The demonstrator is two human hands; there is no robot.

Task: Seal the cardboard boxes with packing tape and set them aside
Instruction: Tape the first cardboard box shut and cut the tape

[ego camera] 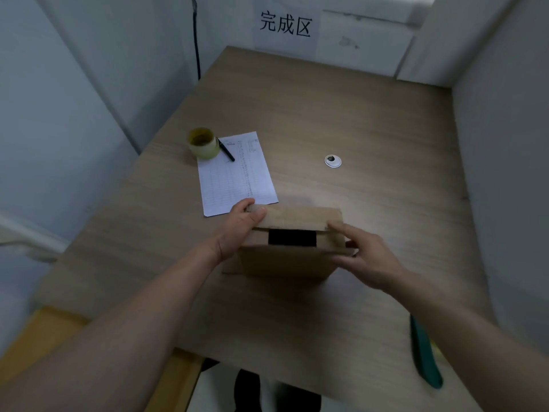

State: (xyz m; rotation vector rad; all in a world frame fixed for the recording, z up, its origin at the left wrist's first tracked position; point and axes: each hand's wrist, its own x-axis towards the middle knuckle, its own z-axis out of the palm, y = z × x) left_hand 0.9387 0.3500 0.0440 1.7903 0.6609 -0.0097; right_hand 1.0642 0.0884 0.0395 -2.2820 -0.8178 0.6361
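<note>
Gripping a cardboard box (pixel 292 254) at its far-left corner, the left hand (pixel 237 230) steadies it on the wooden desk (pixel 371 120); the blurred right hand (pixel 365 257) pinches its right flap. Beyond the grip lie a tape roll (pixel 203 143) and paper (pixel 237 173), under grey walls (pixel 59 99).

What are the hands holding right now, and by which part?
Both hold the brown cardboard box. The left hand grips its top left corner, fingers curled over the far flap. The right hand is blurred at the top right edge; its grip cannot be told.
</note>
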